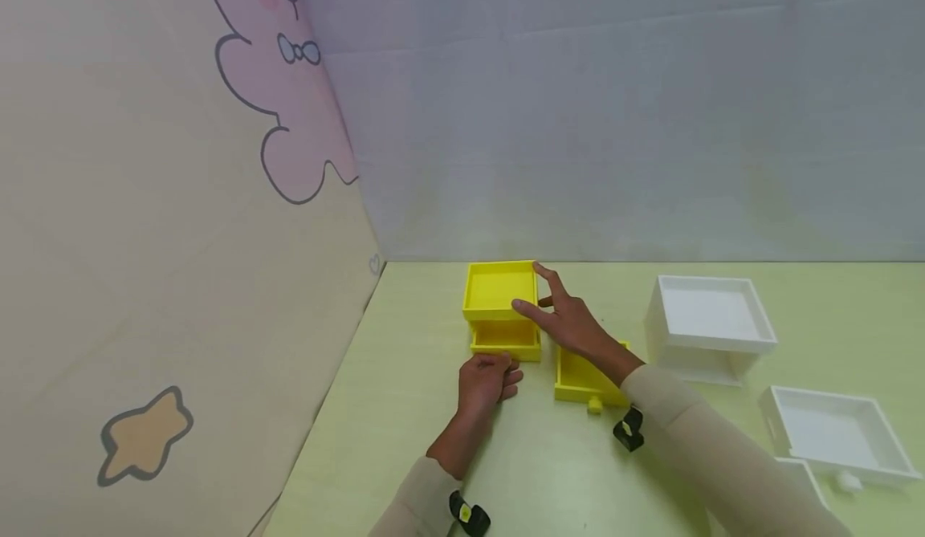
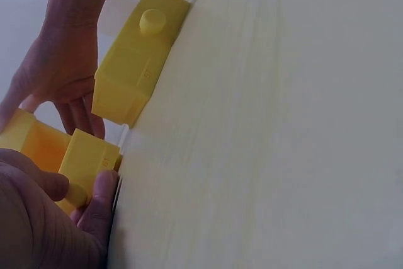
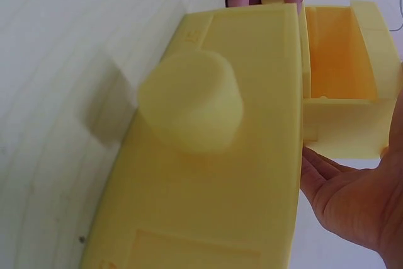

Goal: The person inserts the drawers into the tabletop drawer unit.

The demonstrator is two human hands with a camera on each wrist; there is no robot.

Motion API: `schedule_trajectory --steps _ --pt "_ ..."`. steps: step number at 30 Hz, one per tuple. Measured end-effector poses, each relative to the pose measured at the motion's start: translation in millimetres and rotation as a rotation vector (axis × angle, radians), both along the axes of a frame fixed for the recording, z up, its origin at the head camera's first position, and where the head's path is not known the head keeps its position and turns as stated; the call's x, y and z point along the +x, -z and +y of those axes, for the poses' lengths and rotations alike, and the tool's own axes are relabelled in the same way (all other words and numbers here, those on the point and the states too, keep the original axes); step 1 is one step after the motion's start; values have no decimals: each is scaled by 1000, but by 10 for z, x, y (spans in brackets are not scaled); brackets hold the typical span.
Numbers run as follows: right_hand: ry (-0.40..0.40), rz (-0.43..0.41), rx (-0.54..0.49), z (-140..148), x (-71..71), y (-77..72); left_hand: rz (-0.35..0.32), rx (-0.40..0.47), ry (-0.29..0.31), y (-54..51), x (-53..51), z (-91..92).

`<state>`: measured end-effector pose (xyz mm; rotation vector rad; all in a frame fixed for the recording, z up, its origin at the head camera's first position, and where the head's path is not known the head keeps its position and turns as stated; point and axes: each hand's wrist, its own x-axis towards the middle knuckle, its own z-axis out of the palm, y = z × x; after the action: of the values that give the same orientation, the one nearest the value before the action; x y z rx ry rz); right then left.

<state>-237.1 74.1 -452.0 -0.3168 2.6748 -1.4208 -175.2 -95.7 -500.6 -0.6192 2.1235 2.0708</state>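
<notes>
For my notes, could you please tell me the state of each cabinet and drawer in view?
Yellow cabinet: upright, open below its top.
Yellow drawer: knob pinched by the left hand; how far in, unclear.
Second yellow drawer: out, on the table.
White cabinet: upright, front open.
White drawer: out, empty.
Second white item: mostly hidden, unclear.

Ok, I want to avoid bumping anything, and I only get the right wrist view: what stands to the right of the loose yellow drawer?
Observer: In the head view, a white cabinet stands to the right of the loose yellow drawer and a little farther from the person.

Operator: My picture cuts off the right thumb. Where is it on the yellow cabinet?

Observer: The head view shows the right hand at the side of the yellow cabinet, its thumb reaching over the front right part of the rimmed top.
</notes>
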Motion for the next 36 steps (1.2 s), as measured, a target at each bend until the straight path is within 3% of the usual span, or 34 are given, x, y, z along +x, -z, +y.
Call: schedule_trajectory --steps 7,24,36 --pt "1 -12 -11 5 8 23 -16 -7 21 20 -49 4" --pt "6 -24 -12 -11 5 5 -57 -28 -3 -8 -211 40" --pt "10 -28 -20 -25 40 -1 -38 -24 3 16 -195 25"
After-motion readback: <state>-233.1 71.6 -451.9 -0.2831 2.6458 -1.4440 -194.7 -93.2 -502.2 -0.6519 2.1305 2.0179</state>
